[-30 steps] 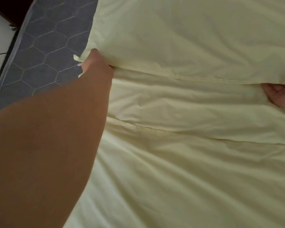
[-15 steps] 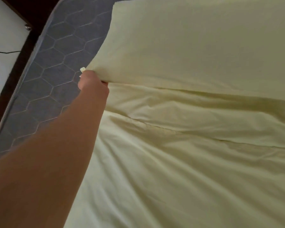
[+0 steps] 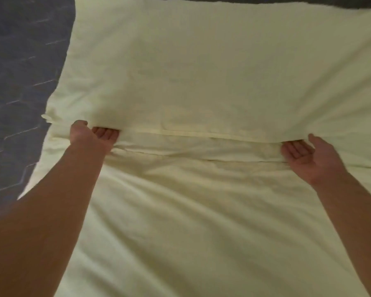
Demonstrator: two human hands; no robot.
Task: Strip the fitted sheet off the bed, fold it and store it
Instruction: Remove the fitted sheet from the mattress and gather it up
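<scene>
The sheet (image 3: 223,71) is off its corners and lies loose on top of the bare mattress (image 3: 19,82), so stripping looks done and folding is under way. A far panel is doubled over toward the person, its folded edge runs across the middle of the view, a narrower band shows just below it, and the rest spreads wrinkled toward the camera. The left hand (image 3: 90,136) is palm-up at the left end of that edge, with its fingers (image 3: 105,133) curled under the fold and the thumb on top, grasping the cloth. The right hand (image 3: 308,156) is palm-up near the right end, with its fingers (image 3: 293,150) slid under the same edge and the thumb lying at the top of it. This reads as a lighter pinch, though the fingertips are hidden. Judging from this, at least one fold is made, while more folds, squaring the bundle and putting it away remain. No storage place is in view. Count: one sheet showing three stepped layers, one mattress, two hands, both on the same edge and well apart.
</scene>
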